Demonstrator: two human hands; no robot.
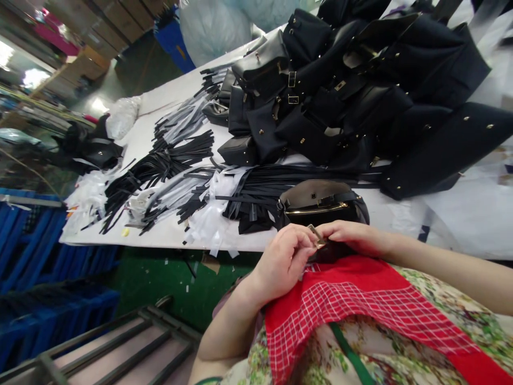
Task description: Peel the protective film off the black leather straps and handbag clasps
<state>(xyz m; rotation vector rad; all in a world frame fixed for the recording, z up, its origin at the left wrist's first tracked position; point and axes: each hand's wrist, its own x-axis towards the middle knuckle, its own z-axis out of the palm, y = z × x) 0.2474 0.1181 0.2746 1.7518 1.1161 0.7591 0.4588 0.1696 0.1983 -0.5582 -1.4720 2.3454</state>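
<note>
At the table's front edge, a black handbag [323,215] with a gold zip and a grey-brown inner side rests against my red apron. My left hand [285,258] is closed, pinching a small gold buckle [317,236] at the bag's near side between thumb and fingers. From the other side my right hand [355,237] grips the bag beside the buckle, its fingertips close to the metal. Whatever strap or part the buckle sits on is mostly covered by my fingers.
Black bags [320,107] are heaped on the white table [158,99]. Bundles of black straps [160,166] and white plastic scraps [208,224] lie left of my work. Blue pallets [36,235] stand at far left, and a metal-framed rack [132,342] is at lower left.
</note>
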